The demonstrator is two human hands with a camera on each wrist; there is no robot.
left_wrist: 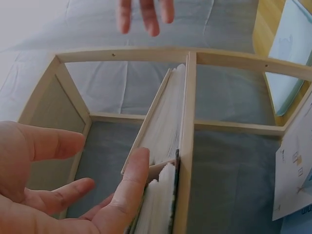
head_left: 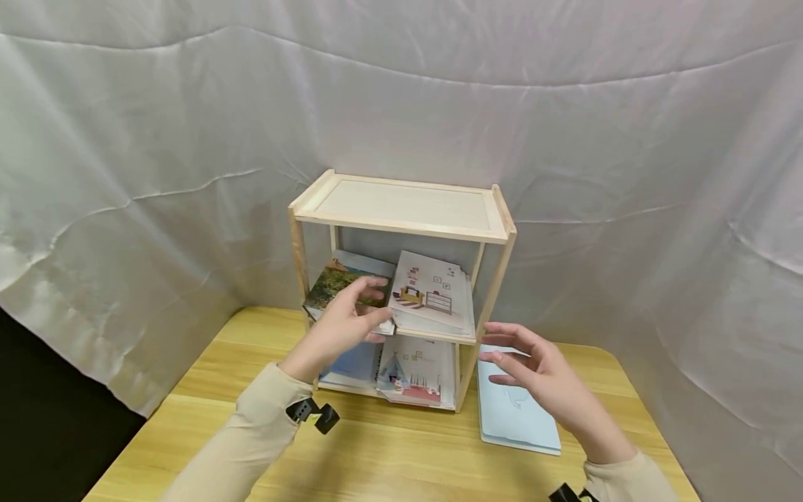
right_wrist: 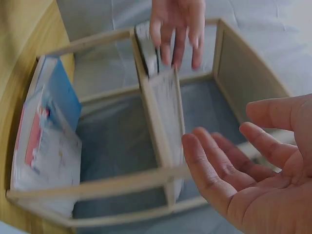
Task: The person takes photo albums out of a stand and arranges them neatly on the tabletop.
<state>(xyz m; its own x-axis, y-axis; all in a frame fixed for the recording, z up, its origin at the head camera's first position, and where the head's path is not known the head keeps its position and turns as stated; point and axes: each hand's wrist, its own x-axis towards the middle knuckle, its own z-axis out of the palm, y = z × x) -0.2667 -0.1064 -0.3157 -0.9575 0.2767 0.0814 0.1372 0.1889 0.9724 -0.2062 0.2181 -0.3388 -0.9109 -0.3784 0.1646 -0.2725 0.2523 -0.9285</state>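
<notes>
My left hand (head_left: pixel 343 315) hovers in front of the middle shelf of a small wooden rack (head_left: pixel 401 206), its fingers loosely bent and nothing held. Behind it lies a book with a landscape cover (head_left: pixel 339 284), partly hidden by the hand. Beside that book, a white book with a drawn room (head_left: pixel 433 289) lies on the same shelf. My right hand (head_left: pixel 542 373), also holding nothing, is above a light blue book (head_left: pixel 517 415) to the right of the rack. In the right wrist view, the right hand's fingers (right_wrist: pixel 207 165) are spread apart from the rack.
On the bottom shelf lie a blue book (head_left: pixel 353 364) and a white book with a drawn tent (head_left: pixel 414 373). The rack and light blue book stand on a wooden table (head_left: pixel 376 446). A grey curtain (head_left: pixel 414 125) hangs behind.
</notes>
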